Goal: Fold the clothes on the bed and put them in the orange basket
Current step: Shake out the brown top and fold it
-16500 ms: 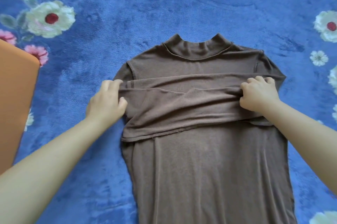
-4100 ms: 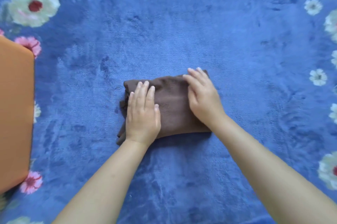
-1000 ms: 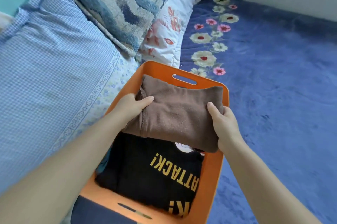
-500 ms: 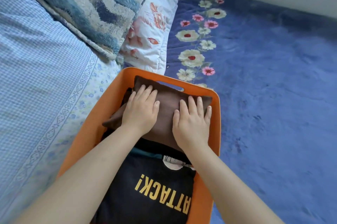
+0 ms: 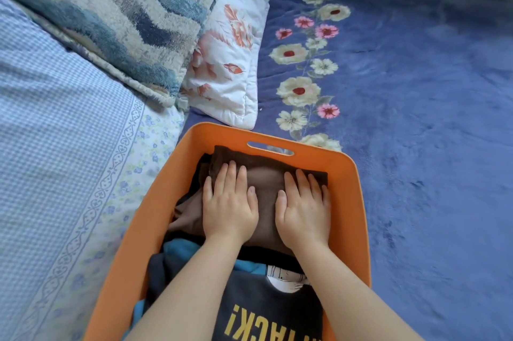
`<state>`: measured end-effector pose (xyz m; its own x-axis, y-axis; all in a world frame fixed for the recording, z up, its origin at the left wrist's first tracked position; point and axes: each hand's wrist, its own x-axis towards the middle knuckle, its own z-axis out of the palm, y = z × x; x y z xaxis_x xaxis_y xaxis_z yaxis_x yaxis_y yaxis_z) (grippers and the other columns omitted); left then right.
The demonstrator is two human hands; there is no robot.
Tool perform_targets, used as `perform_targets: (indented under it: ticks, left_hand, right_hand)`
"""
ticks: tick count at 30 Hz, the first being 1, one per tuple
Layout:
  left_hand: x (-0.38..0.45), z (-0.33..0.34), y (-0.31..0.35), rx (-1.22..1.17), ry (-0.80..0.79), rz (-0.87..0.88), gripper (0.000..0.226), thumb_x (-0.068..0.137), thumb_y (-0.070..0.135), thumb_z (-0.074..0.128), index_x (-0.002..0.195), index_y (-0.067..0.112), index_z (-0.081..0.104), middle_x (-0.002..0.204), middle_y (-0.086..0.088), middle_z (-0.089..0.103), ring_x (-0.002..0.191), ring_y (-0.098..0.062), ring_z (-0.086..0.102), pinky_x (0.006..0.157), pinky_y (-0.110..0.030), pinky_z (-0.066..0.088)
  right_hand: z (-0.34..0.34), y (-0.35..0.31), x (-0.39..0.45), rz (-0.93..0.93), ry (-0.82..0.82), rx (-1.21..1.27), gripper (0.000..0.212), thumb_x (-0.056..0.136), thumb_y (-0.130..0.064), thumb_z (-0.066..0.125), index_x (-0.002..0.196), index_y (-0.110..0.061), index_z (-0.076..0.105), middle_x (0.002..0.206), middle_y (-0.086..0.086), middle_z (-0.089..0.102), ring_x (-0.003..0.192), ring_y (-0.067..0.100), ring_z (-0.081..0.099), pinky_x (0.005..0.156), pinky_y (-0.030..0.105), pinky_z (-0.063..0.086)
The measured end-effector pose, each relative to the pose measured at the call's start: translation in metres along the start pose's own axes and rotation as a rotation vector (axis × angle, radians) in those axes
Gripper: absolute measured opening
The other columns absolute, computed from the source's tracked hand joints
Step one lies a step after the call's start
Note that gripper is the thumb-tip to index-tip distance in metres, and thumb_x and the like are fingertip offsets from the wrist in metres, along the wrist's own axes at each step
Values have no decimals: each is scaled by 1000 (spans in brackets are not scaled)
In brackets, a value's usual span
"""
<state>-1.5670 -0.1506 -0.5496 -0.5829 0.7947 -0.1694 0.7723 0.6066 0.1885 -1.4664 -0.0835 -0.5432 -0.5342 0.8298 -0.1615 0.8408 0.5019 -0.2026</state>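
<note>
The folded brown shirt lies in the far end of the orange basket, just below the basket's handle slot. My left hand presses flat on the shirt's left half, fingers straight. My right hand presses flat on its right half in the same way. Under the brown shirt lies a folded black shirt with yellow letters, and a strip of teal cloth shows at its edge.
The basket stands on a blue floral blanket that spreads to the right. A white flowered pillow, a blue wavy cushion and a blue checked pillow lie to the left and behind.
The brown shirt has sunk a little deeper into the basket under both flat hands. A second ago both hands held it by its ends above the basket.
</note>
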Motion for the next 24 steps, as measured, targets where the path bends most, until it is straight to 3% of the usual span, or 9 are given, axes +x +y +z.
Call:
perform_targets:
  ticks: [4, 6, 9, 11, 13, 16, 20, 24]
  left_hand:
    - [4, 1, -1, 3, 21, -4, 54, 85, 31, 28, 114, 5, 66, 119, -13, 64, 113, -27, 59, 92, -50, 45]
    - [-1, -3, 0, 0, 1, -17, 67, 85, 36, 13, 128, 7, 55, 134, -11, 53, 127, -24, 47, 104, -48, 34]
    - [-8, -13, 2, 32, -19, 2, 80, 80, 43, -8, 145, 15, 30, 152, -2, 27, 141, -16, 20, 113, -41, 11]
    - [-9, -23, 0, 97, -17, 4, 59, 93, 41, 10, 145, 18, 29, 152, -1, 27, 140, -14, 20, 112, -41, 12]
    - [-12, -41, 1, 180, -15, 19, 44, 98, 34, 27, 138, 18, 36, 144, -1, 36, 133, -16, 30, 110, -41, 16]
    - [-26, -73, 11, 229, 25, 21, 33, 97, 29, 32, 121, 13, 48, 126, -2, 49, 118, -22, 43, 98, -36, 32]
    - [-51, -119, 48, 222, 56, 29, 34, 98, 27, 34, 122, 10, 50, 127, -6, 47, 118, -25, 40, 89, -34, 38]
    - [-85, -170, 118, 230, 141, 112, 30, 94, 22, 39, 116, 7, 54, 122, -10, 49, 115, -28, 42, 87, -35, 39]
  right_hand:
    - [-1, -1, 5, -14, -19, 9, 48, 81, -33, 34, 103, -11, 70, 106, 13, 69, 98, 34, 65, 85, 54, 47]
    - [-3, 0, 0, -28, -33, 43, 55, 83, -35, 27, 111, -11, 67, 114, 13, 66, 106, 35, 61, 92, 54, 43]
    - [-15, 8, -10, -64, -105, 76, 81, 78, -48, -4, 142, -19, 37, 149, 6, 33, 139, 26, 26, 114, 44, 12]
    - [-21, 17, -16, -91, -143, 62, 66, 89, -48, 0, 148, -25, 19, 156, 1, 14, 144, 19, 8, 115, 38, 3]
    - [-36, 23, -27, -121, -178, 71, 51, 100, -37, 19, 149, -25, 14, 157, 2, 7, 144, 19, 3, 115, 37, 3]
    - [-64, 29, -43, -245, -129, 93, 51, 100, -25, 26, 149, -20, 13, 157, 5, 6, 145, 21, 2, 116, 35, 5]
    - [-122, 63, -54, -349, 23, 118, 57, 92, -21, 30, 147, -11, 21, 152, 9, 24, 142, 25, 19, 113, 36, 19]
    - [-204, 132, -85, -327, 108, 80, 58, 95, -14, 40, 148, -16, 18, 150, 0, 28, 135, 21, 29, 103, 31, 28]
